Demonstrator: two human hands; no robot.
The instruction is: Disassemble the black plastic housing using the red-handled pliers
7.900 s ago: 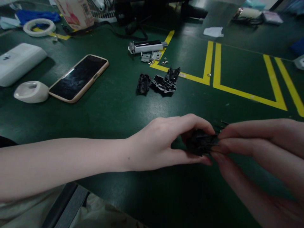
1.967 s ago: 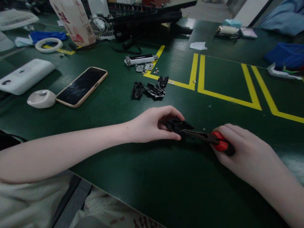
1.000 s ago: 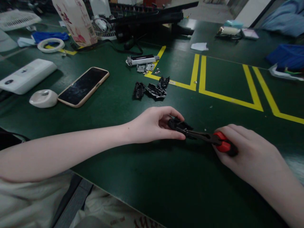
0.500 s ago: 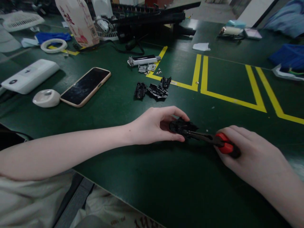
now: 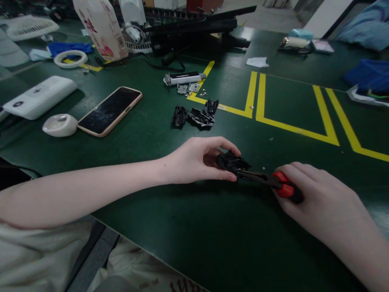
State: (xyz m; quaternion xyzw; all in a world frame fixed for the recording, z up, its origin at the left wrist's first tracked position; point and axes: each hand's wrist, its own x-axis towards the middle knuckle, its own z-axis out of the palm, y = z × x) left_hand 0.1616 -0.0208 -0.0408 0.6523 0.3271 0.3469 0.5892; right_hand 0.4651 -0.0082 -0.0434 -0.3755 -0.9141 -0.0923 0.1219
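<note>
Left hand [image 5: 194,161]: centre of the frame, clamped on a black part [image 5: 232,161], thumb below it and forefinger above
Black part: just right of centre, one end inside the left hand, the other jutting out towards the right of the frame
Right hand [image 5: 322,194]: lower right of the frame, closed around the red-handled pliers [image 5: 257,177]
Pliers: slanting between the two hands, tips at the lower right edge of the black part; cannot tell whether they bite on it
Black pieces [image 5: 200,118]: in a cluster on the green counter [image 5: 212,227], upper middle of the frame
White stick [image 5: 184,78]: above that cluster, silver plates [image 5: 193,87] just below it
Phone [image 5: 111,111]: left of the frame, screen up, one corner near a small white object [image 5: 59,125]
Yellow lines [image 5: 319,138]: upper right, marked on the counter
</note>
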